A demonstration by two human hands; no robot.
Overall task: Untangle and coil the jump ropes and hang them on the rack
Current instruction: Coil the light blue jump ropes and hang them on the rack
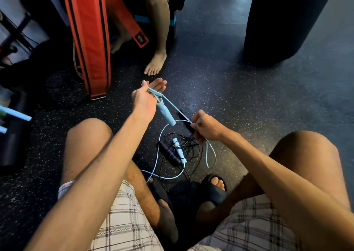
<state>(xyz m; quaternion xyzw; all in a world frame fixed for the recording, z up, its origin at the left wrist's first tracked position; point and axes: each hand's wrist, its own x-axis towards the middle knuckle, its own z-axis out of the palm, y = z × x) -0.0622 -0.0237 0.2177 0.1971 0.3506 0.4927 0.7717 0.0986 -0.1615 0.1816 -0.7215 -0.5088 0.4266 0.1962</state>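
My left hand [146, 99] holds the light blue jump rope's cord looped over its fingers, with the thumb pressing it; one blue handle [166, 113] hangs below that hand. My right hand [204, 126] grips the same blue cord [177, 108], which runs taut between both hands. More blue cord [157, 155] trails in loops onto the floor. Between my feet lies a tangle of black rope [188, 145] with a dark handle [169, 153] and the second blue handle [179, 150].
A person's bare leg and foot [155, 63] stand just beyond my hands. A red pad [90, 39] leans at the back left, a black punching bag [283, 20] hangs at the back right. Shelving with blue tubes [15, 114] sits at the left edge. Speckled rubber floor [249, 101] all round.
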